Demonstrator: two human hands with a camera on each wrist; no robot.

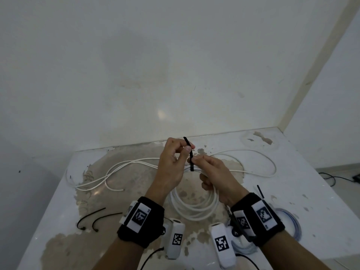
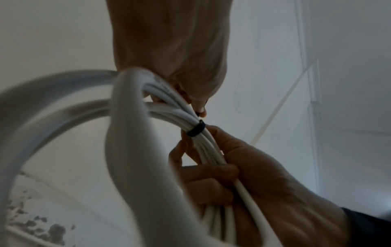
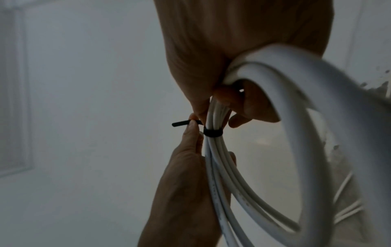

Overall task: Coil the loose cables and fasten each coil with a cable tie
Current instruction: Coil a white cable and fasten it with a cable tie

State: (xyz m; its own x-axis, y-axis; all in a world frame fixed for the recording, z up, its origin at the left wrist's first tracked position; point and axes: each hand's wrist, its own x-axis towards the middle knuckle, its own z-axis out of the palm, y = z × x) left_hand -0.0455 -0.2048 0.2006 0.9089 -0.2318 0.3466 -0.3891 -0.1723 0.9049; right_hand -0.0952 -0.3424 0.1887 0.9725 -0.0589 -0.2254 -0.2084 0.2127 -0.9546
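While the right hand [image 1: 212, 172] grips the white coil [image 1: 194, 207] above the desk [image 1: 292, 191], the left hand [image 1: 171, 164] pinches the tail of the black tie [image 1: 190, 152]. It is looped round the coil between both hands, tail pointing up. Print on the cable is unreadable.

We see open tabletop [image 1: 303, 172] to the far right; loose white cable [image 1: 120, 168] crosses the left side, and two black ties [image 1: 93, 217] lie near left.

Left hand [image 1: 171, 162] pinching, right hand [image 1: 212, 172] gripping — both raised.
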